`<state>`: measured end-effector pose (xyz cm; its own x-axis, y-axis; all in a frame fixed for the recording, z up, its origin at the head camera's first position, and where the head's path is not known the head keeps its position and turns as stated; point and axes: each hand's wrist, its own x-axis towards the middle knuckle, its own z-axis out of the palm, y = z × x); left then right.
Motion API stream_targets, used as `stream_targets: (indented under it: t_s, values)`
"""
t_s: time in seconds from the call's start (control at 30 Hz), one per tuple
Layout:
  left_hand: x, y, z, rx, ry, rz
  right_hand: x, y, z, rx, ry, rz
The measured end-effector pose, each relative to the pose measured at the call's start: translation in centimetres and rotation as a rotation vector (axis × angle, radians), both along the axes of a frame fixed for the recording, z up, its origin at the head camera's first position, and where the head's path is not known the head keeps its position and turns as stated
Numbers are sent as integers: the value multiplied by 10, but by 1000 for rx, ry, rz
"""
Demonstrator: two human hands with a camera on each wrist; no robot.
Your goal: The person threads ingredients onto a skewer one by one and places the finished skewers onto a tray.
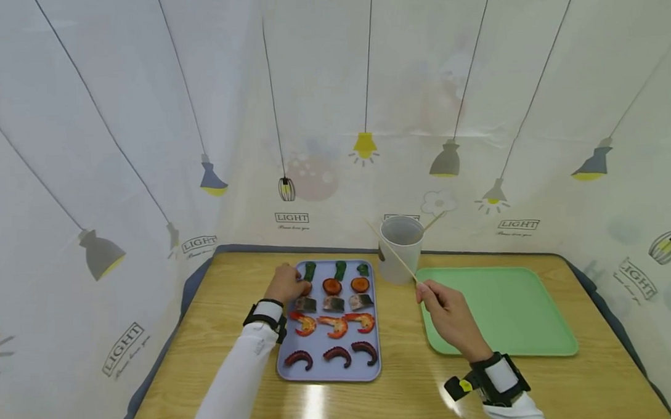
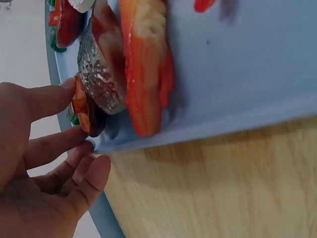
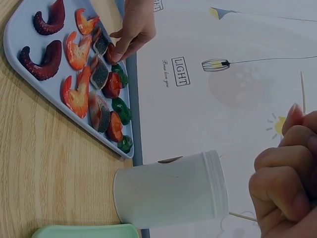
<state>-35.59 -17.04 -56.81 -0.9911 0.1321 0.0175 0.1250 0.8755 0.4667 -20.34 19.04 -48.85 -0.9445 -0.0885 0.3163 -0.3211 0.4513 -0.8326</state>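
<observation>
My left hand reaches over the left edge of a lilac tray. Its thumb and index finger pinch the leftmost round orange-brown food piece, dark on one side, which sits beside a silvery fish chunk. In my right hand is a thin wooden skewer, gripped near its lower end and slanting up to the left. Rows on the tray hold green vegetable pieces, more orange-brown rounds, fish chunks, shrimp and dark red tentacles.
Behind the skewer stands a whitish cup with another stick leaning out of it. A light green tray lies at the right, partly under my right hand. Patterned cloth rises behind the wooden table.
</observation>
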Motion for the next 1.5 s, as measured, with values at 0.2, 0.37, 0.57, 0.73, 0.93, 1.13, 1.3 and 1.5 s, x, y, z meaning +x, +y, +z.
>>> stream_targets:
  t_s: [0.2, 0.37, 0.57, 0.73, 0.93, 1.13, 1.3, 1.5]
  values:
    - [2, 4, 7, -68, -22, 35, -1, 4, -4, 2, 19, -23]
    - [6, 5, 13, -51, -41, 41, 3, 6, -2, 15, 9, -20]
    - [8, 4, 12, -4, -11, 28, 5, 8, -4, 6, -8, -24]
    - [11, 4, 9, 105, 18, 55, 4, 9, -6, -10, -16, -31]
    - [14, 2, 8, 177, 49, 75, 5, 11, -4, -19, -24, -19]
    - [20, -2, 28, 371, 120, 49, 5, 14, -2, -15, -15, -26]
    - [29, 3, 50, 632, 110, 36, 5, 14, 2, -13, -15, -23]
    - [47, 13, 73, 932, 62, 4, 10, 11, 5, -7, 1, -5]
